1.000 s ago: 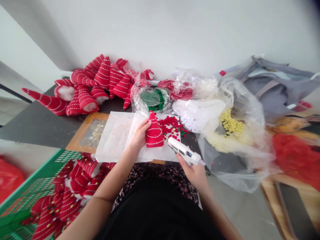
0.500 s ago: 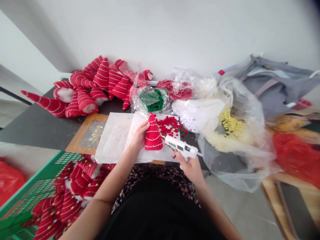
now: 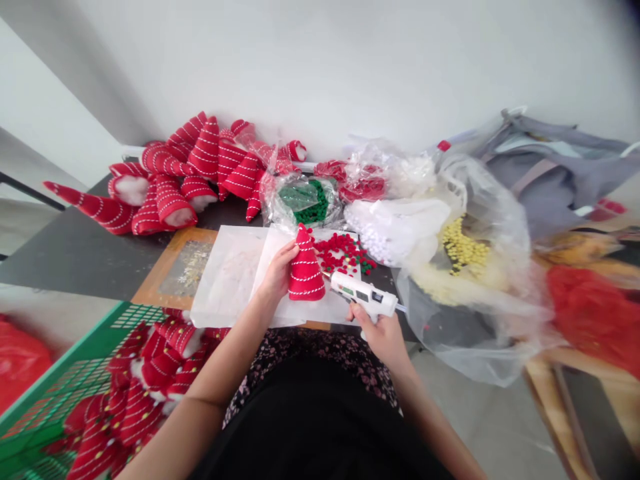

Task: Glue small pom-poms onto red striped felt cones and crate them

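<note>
Two hands are holding things above white paper (image 3: 300, 313). The left hand (image 3: 278, 272) is grasping a red cone (image 3: 307, 272) by its left side, with the cone's tip pointing away from the person. The right hand (image 3: 383, 333) is gripping a glue gun (image 3: 363, 292), whose nozzle is aiming at the cone's right edge; whether they are touching, I cannot tell. Red pompoms (image 3: 341, 244) are lying just beyond the gun. Dotted cones (image 3: 137, 410) are filling a green basket (image 3: 65, 365) at lower left.
</note>
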A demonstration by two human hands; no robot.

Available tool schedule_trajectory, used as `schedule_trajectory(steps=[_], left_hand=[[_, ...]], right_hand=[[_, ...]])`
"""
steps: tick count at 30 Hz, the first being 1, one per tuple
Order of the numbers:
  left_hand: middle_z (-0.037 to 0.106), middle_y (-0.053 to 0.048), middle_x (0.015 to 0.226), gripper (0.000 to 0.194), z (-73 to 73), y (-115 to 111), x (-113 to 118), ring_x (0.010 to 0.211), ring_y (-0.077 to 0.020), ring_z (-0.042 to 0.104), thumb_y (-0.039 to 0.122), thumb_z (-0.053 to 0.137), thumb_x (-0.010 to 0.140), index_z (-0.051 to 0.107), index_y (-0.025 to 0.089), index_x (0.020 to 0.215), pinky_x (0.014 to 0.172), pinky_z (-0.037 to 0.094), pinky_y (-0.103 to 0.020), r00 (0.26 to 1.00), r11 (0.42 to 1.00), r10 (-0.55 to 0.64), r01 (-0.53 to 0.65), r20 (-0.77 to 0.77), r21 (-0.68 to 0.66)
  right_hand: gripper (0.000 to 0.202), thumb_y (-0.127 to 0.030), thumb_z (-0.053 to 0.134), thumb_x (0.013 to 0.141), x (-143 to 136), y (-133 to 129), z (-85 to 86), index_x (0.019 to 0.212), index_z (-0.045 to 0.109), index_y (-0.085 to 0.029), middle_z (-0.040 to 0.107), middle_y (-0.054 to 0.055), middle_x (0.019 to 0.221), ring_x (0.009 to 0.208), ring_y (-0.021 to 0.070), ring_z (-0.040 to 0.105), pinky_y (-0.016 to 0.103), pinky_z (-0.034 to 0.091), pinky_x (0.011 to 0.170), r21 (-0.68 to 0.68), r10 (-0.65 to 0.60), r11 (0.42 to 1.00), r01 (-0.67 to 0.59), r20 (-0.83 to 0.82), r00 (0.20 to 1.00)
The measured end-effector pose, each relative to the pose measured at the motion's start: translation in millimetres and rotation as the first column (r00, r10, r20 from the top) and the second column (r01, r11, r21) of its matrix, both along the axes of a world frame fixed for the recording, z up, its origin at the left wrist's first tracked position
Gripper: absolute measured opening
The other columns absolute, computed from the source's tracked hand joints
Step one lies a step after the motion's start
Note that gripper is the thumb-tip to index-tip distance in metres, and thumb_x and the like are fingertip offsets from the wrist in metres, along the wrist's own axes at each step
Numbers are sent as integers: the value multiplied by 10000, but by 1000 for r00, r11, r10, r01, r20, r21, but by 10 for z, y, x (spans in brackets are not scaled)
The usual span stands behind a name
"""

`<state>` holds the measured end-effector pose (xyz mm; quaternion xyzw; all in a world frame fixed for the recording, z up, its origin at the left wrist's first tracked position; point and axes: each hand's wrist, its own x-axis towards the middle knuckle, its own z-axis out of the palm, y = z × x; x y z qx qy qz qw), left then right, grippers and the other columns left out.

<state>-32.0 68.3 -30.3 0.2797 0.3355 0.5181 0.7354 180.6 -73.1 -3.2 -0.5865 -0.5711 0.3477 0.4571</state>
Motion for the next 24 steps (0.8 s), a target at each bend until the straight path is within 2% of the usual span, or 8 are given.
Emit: schedule_trajectory(steps=[11, 16, 20, 24], left_hand=[[824, -80, 925, 431, -6, -17, 7, 892, -281, 786, 417, 887, 743, 771, 162, 1071, 801, 592, -352, 1000, 1000, -2, 2, -3, 8], [828, -80, 939, 434, -13, -15, 1, 888, -279, 786, 394, 891, 738, 773, 169, 1089, 805, 598, -357, 1000, 1000, 4, -4, 2, -1], [825, -76, 946, 440, -5, 1, -5, 912, -279, 785, 370, 900, 731, 774, 171, 1103, 833, 590, -357, 1000, 1000, 22, -21, 9, -8], [819, -56, 925, 434, 16, 5, 16, 836, -238, 774, 361, 918, 713, 771, 170, 1074, 803, 576, -324, 999, 1000, 26, -27, 20, 8]], right_hand=[[404, -496, 574, 1009, -27, 16, -18, 751, 701, -212, 747, 72, 766, 739, 219, 703, 318, 605, 744, 33, 9, 999, -9, -7, 1000], [414, -512, 587, 1001, -15, 19, -16, 745, 705, -209, 750, 69, 742, 679, 211, 693, 308, 600, 692, 18, 26, 999, -27, 19, 999], [379, -502, 621, 993, 55, -39, -51, 794, 747, -206, 804, 92, 814, 755, 239, 749, 323, 623, 734, 13, -27, 1000, 27, 47, 999], [304, -460, 652, 996, 81, -64, -65, 906, 796, -207, 843, 116, 939, 894, 268, 792, 345, 642, 822, 25, -49, 999, 47, 81, 995]])
